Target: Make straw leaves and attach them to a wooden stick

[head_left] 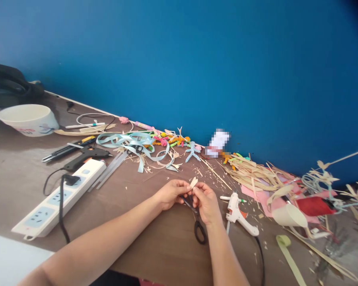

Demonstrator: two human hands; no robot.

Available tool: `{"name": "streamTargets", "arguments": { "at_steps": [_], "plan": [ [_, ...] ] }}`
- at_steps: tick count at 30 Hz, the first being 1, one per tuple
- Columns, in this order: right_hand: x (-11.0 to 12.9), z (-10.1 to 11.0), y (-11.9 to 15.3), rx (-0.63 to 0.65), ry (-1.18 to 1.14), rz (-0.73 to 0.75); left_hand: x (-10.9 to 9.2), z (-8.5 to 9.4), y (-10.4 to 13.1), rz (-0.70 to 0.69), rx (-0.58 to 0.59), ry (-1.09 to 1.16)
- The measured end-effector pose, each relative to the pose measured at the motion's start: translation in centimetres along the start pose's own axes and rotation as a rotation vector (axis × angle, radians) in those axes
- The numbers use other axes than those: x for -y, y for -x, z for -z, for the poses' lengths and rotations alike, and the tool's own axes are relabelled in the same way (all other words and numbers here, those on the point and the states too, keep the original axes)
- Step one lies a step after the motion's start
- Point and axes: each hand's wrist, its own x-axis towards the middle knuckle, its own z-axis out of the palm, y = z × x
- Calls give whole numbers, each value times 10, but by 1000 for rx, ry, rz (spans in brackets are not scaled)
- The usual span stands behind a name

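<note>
Over the front middle of the table, my left hand (pixel 173 194) and my right hand (pixel 205 201) meet, fingers closed. Between their fingertips is a small pale straw piece (pixel 193 182) with a split, petal-like top. Black-handled scissors (pixel 200 232) sit just under both hands, their blades partly covered by the fingers. Whether the right hand also touches the scissors, I cannot tell. Close to the right of my right hand lies a white hot glue gun (pixel 237 212) with its cord running toward the table's front.
At left are a white power strip (pixel 59 198), a black glue gun (pixel 86 155), a utility knife (pixel 67 147) and a white bowl (pixel 28 119). Blue ribbon (pixel 131 141) lies at the back. Right, straw strips (pixel 253 172), a red spool (pixel 314 206) and green ribbon (pixel 290 258) are scattered.
</note>
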Motion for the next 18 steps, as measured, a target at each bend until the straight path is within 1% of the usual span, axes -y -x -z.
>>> {"name": "streamTargets", "arguments": {
  "at_steps": [3, 6, 9, 12, 16, 18],
  "plan": [
    [-1, -1, 0, -34, 31, 24, 0, -1, 1, -12, 1, -9],
    [-2, 0, -1, -65, 50, 46, 1, -2, 1, -44, -36, -12],
    [-3, 0, -2, -71, 31, 28, 1, -2, 1, -54, -59, -33],
    [-4, 0, -1, -72, 45, 49, 1, -4, 1, -53, -58, -64],
    [-4, 0, -1, -100, 67, 57, 1, -5, 0, -85, -139, -44],
    [-5, 0, -2, -116, 61, 58, 3, -6, -1, -90, -157, -21]
  ]
}}
